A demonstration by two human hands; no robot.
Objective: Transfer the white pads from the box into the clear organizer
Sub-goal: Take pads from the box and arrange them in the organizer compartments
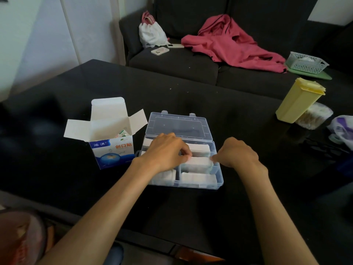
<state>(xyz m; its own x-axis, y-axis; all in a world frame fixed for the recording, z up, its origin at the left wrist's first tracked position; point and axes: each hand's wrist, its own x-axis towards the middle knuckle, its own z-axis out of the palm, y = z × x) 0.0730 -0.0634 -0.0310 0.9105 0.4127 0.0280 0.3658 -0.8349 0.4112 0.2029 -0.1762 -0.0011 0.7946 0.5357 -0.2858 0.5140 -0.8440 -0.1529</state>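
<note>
The clear organizer lies open on the black table, lid tilted back, with stacks of white pads in its compartments. My left hand and my right hand are over it and pinch the two ends of one stack of white pads in the middle right compartment. Another white pad stack fills the front right compartment. To the left stands the open blue and white box, flaps up, with a few small wrapped items showing inside.
A yellow lidded container and a round tub stand at the table's right, beside a plastic bag. Behind the table, a dark sofa holds a pink garment, a white bag, a phone and a mesh basket.
</note>
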